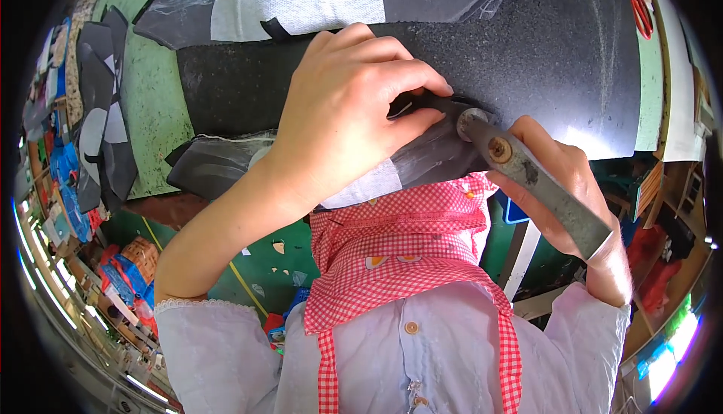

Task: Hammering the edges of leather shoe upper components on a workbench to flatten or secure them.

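A dark grey, leather-like piece (pixel 444 150) with a pale fabric patch (pixel 369 186) lies along the near edge of a black rubbery mat (pixel 557 52). My left hand (pixel 350 101) rests over this piece, its thumb and forefinger closed on the piece's folded dark edge. The fingertips partly hide what lies between them. In my right hand (pixel 561 177) is a hammer (pixel 538 184) with a worn metal head, its round face down at the piece just right of my left fingertips. Behind the head, the hammer's handle is hidden.
A similar dark piece (pixel 177 18) with a white patch (pixel 301 0) lies at the far side. More dark pieces (pixel 94 113) are heaped on the left of the green tabletop (pixel 158 97). Red-handled scissors (pixel 642 16) lie at the far right. A red checked apron (pixel 407 271) meets the near edge.
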`<state>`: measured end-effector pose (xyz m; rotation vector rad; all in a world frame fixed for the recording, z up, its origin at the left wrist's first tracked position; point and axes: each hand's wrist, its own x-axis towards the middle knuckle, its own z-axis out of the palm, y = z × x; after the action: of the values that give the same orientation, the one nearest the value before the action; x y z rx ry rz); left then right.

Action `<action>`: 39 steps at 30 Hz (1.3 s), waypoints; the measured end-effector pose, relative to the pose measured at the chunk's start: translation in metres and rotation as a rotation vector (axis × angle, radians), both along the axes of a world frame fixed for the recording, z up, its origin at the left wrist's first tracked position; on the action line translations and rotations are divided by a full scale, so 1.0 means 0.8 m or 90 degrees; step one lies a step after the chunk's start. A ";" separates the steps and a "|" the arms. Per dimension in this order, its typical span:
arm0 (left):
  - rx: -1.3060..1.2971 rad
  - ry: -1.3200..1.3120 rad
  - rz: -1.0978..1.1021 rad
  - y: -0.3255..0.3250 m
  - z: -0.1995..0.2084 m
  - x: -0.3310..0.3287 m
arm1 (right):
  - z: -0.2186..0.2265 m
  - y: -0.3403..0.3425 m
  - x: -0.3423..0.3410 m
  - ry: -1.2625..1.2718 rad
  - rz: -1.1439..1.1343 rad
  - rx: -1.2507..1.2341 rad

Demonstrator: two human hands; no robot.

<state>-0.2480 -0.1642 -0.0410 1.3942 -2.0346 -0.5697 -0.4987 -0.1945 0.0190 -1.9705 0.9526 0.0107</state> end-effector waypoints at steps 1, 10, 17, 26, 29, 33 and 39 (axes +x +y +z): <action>0.002 -0.001 -0.002 -0.002 0.001 0.000 | -0.002 -0.001 -0.002 -0.025 -0.015 0.006; -0.195 -0.109 -0.047 -0.003 -0.003 0.007 | 0.024 -0.027 0.012 -0.075 -0.112 -0.023; -0.173 -0.144 -0.034 0.014 0.003 0.000 | 0.016 -0.030 0.028 -0.080 -0.040 -0.072; -0.132 -0.129 -0.009 0.031 0.008 0.014 | 0.012 -0.019 0.039 -0.010 0.037 -0.026; 0.020 -0.129 -0.006 0.030 0.018 0.034 | 0.013 -0.013 0.047 0.020 0.104 -0.072; -0.130 -0.136 -0.023 0.041 0.008 0.040 | 0.015 -0.031 0.060 -0.013 0.063 -0.061; 0.056 -0.044 0.008 0.053 0.012 0.054 | 0.003 -0.024 0.069 -0.094 0.095 -0.149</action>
<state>-0.2044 -0.1215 -0.0316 1.4950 -2.0756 -0.6199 -0.4436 -0.2135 0.0217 -2.2194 0.7359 -0.1670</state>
